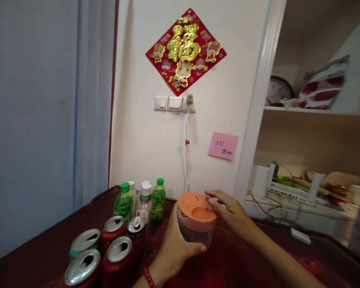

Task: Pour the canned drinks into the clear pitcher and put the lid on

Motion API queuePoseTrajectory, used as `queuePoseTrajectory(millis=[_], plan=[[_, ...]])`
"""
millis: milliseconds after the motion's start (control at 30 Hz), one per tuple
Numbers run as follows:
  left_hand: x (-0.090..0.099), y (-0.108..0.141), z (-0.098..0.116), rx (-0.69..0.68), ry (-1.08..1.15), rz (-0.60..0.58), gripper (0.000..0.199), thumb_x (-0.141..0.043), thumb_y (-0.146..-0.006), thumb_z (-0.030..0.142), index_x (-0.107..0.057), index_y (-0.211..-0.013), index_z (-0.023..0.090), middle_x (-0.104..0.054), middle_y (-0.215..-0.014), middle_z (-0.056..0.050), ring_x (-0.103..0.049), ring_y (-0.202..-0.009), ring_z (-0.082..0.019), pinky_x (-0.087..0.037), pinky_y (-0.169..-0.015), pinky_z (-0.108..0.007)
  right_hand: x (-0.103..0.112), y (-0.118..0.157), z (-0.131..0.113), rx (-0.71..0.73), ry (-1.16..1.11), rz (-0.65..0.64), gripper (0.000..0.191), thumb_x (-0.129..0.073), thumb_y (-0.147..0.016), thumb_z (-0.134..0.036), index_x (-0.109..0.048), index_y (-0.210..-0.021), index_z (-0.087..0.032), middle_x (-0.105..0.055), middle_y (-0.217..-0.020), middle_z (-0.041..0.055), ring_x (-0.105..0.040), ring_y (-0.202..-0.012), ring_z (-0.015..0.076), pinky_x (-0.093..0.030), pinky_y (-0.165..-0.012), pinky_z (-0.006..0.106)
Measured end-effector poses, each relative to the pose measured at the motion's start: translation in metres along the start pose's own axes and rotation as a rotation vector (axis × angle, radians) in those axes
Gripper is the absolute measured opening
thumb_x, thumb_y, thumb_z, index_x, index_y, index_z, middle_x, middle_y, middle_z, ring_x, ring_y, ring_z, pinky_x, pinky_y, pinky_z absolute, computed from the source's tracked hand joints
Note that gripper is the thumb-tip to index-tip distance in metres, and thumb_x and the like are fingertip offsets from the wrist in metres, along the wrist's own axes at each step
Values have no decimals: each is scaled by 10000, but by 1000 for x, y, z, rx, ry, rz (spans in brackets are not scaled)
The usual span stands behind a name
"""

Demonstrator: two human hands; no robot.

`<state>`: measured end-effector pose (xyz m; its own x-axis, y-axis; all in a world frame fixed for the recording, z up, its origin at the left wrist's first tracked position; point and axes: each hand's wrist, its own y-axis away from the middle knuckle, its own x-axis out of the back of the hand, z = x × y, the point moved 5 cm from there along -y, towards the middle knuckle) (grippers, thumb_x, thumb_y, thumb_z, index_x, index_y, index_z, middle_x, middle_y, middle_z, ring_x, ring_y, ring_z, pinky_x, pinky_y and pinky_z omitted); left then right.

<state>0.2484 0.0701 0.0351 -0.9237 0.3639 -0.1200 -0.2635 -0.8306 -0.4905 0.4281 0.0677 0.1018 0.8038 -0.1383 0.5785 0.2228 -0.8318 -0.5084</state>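
My left hand (pixel 180 249) is wrapped round the side of a clear plastic jar (pixel 195 237), holding it slightly tilted over the dark red table. An orange lid (pixel 197 209) with a curved recess covers the jar's top. On the lid's right edge rest the fingertips of my right hand (pixel 228 209), fingers stretched out and partly spread. Dark contents show dimly through the jar's wall; I cannot make out what they are.
Several opened drink cans (pixel 119 250) stand at the front left, with green-capped bottles (pixel 158 202) and white-capped bottles (pixel 144 200) behind. A white power cord (pixel 186 168) hangs down the wall. Shelves with a router (pixel 291 190) are at right; a white flat object (pixel 300 236) lies nearby.
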Motion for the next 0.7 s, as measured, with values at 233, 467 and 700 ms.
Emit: queuePoseTrajectory(millis=[233,467,700], plan=[[3,-1,-4,29,-77,26,1246,-933,-522,336,-222,-1538,216,-471,-1519,-174,-479,-1389,-373,-317,-1211,-539,-18,47,59,-297,-339,84,917,-488,-850,-888,-513,-1459,-203,-468,-1510,150,-424,-1396,316,-446,-1079,483],[17,-11,-15,8,-278,66,1237,-929,-454,514,-345,-1491,175,-604,-1376,-201,-558,-1309,-436,-424,-1130,-584,-53,23,98,-457,-635,277,733,-549,-958,-734,-520,-1430,-174,-492,-1469,164,-498,-1316,336,-413,-1082,560],[12,-16,-1,-114,-380,132,1130,-906,-416,619,-485,-1356,154,-694,-1227,-197,-639,-1193,-450,-508,-1039,-599,-73,2,63,-272,-924,444,759,-522,-927,-783,-597,-1321,-139,-592,-1370,145,-538,-1285,288,-369,-1136,493]])
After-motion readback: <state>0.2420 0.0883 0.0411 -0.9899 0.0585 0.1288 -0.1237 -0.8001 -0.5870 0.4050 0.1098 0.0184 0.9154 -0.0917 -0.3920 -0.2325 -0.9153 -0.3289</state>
